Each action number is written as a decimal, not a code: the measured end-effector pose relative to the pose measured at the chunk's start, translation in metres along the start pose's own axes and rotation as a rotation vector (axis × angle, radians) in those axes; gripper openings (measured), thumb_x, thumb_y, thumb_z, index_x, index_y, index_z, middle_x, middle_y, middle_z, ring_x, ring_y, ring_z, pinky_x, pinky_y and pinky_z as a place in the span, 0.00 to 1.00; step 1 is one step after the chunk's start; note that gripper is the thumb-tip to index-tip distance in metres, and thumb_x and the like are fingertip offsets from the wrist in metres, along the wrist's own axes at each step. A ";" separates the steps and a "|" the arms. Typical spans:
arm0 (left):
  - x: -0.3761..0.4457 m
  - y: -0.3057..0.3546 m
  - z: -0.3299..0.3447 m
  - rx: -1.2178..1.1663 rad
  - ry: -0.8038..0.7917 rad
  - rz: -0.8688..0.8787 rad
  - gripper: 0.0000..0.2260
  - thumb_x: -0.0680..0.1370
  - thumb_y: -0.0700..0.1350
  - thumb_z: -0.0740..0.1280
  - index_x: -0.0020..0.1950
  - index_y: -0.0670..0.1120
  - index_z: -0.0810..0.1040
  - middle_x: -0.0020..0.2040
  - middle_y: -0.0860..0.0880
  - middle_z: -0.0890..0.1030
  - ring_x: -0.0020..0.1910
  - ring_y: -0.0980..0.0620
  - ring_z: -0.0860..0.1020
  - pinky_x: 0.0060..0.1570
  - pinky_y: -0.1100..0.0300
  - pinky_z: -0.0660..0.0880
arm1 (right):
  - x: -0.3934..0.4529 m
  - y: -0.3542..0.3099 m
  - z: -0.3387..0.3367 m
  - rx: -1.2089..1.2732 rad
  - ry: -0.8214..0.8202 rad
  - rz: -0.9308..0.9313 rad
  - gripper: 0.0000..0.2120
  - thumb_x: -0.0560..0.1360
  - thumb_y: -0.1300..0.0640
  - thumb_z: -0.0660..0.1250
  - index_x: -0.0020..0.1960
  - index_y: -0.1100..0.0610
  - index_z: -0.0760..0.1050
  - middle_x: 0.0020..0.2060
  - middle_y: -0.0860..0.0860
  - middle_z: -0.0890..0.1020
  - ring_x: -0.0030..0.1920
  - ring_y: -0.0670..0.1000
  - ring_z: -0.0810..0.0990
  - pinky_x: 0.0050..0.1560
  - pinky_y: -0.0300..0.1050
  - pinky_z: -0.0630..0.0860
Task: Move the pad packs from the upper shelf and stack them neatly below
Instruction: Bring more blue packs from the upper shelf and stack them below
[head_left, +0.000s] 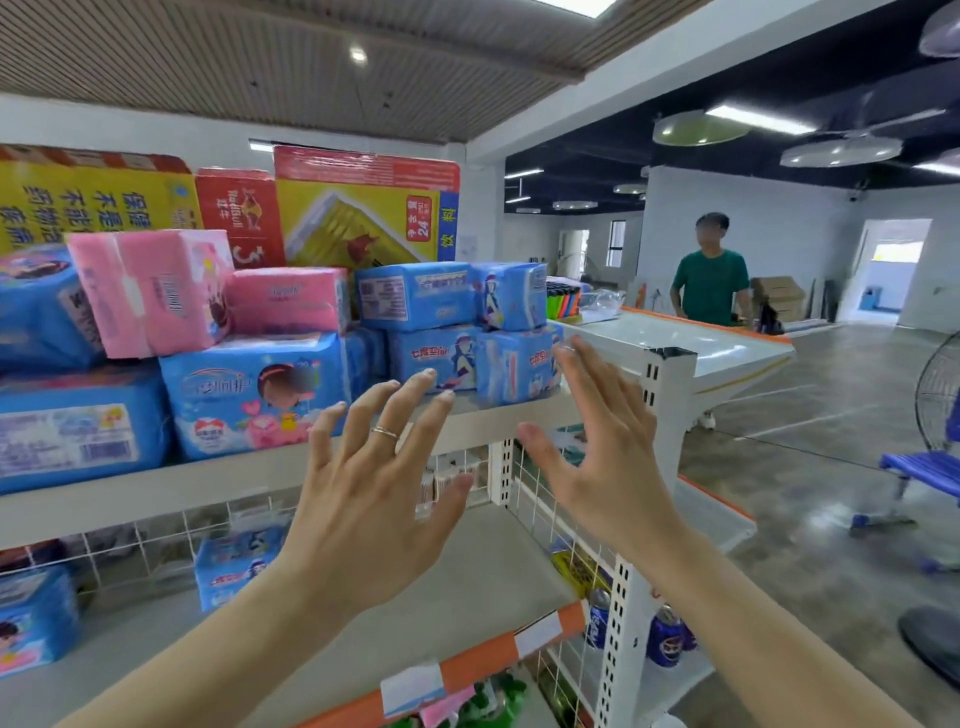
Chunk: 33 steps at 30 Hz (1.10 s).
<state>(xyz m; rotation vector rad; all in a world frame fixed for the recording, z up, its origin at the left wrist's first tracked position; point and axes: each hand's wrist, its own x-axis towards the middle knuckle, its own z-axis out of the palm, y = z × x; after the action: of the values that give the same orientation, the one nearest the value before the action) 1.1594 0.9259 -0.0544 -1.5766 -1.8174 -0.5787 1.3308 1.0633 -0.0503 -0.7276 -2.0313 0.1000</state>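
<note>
The upper shelf (249, 470) carries your pad packs (470, 332), stacked just ahead of both hands at its right end. Your right hand (602, 447) is nearer; your left hand (371, 499) trails. Both are spread, holding nothing.

Glossy plastic film wraps the pad packs (254, 395). The upper shelf (208, 483) looks like matt painted metal. Cardboard boxes (363, 208) behind.

White walls (748, 218) and a glossy grey floor (810, 415) fill the right of the frame. Upper right, round lamps (698, 127) hang from a black ceiling (623, 150). A fan (937, 395) stands at right edge.
</note>
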 end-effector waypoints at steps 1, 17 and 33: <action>0.006 0.001 0.003 -0.003 -0.004 -0.003 0.29 0.78 0.62 0.55 0.75 0.48 0.68 0.76 0.49 0.67 0.73 0.44 0.67 0.69 0.40 0.62 | 0.007 0.006 0.002 -0.001 -0.003 0.019 0.40 0.73 0.32 0.58 0.80 0.47 0.54 0.80 0.45 0.55 0.79 0.49 0.52 0.75 0.55 0.52; 0.112 0.037 0.069 0.001 -0.139 -0.136 0.30 0.79 0.63 0.54 0.78 0.50 0.60 0.69 0.50 0.76 0.59 0.47 0.79 0.58 0.51 0.73 | 0.109 0.102 0.044 0.266 -0.240 0.226 0.24 0.78 0.61 0.59 0.73 0.53 0.62 0.66 0.55 0.74 0.67 0.57 0.71 0.67 0.56 0.70; 0.144 0.041 0.105 -0.132 -0.081 -0.372 0.23 0.77 0.65 0.58 0.58 0.47 0.73 0.42 0.48 0.82 0.39 0.45 0.81 0.41 0.49 0.80 | 0.144 0.118 0.057 0.142 -0.191 0.078 0.12 0.79 0.48 0.65 0.47 0.56 0.80 0.37 0.50 0.82 0.35 0.44 0.79 0.31 0.34 0.73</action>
<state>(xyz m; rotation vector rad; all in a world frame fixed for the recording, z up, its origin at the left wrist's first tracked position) 1.1706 1.1057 -0.0266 -1.3670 -2.1932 -0.8282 1.2837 1.2482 -0.0137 -0.7304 -2.1503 0.3676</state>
